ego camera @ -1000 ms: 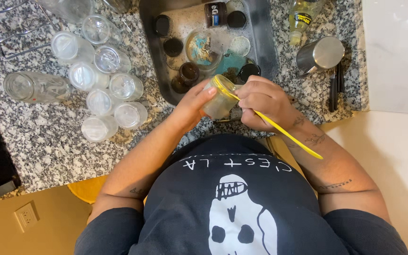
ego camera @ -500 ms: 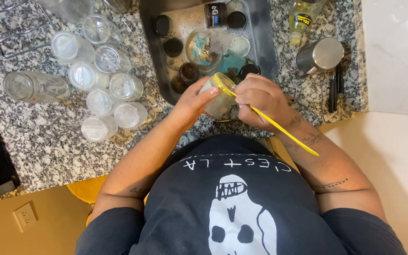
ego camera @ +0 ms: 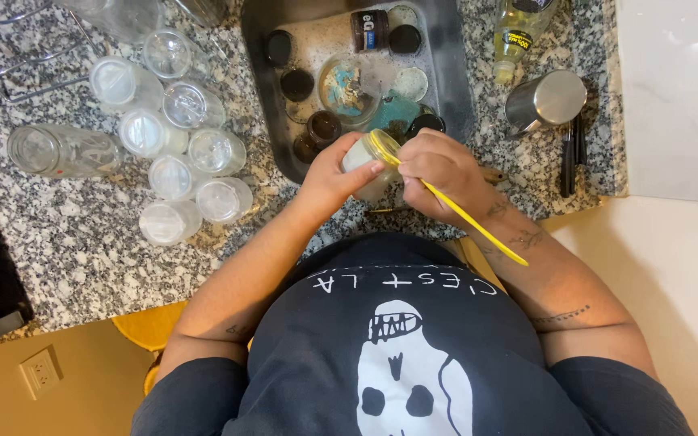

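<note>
Glass jar (ego camera: 367, 164), cloudy with suds, sits at the centre of the frame over the near edge of the sink (ego camera: 456, 77), tipped on its side with its mouth facing right. The left hand (ego camera: 329, 179) wraps around its body from below, thumb lying across the glass. The right hand (ego camera: 439, 168) is clenched around a yellow-handled brush (ego camera: 464, 217); the brush's head end meets the jar's mouth, and the handle slants down toward the lower right, past the forearm. Inside the sink, above the hands, lie several dark round lids, a small brown jar (ego camera: 370, 30), and a clear bowl (ego camera: 348, 87) with bluish residue. In the upper left, a cluster of clear glass jars (ego camera: 181, 145) stands close together on the speckled granite counter (ego camera: 74, 242), with one more lying on its side further left. In the upper right stand a bottle of yellowish liquid (ego camera: 519, 34) and a steel cup (ego camera: 548, 100).
</note>
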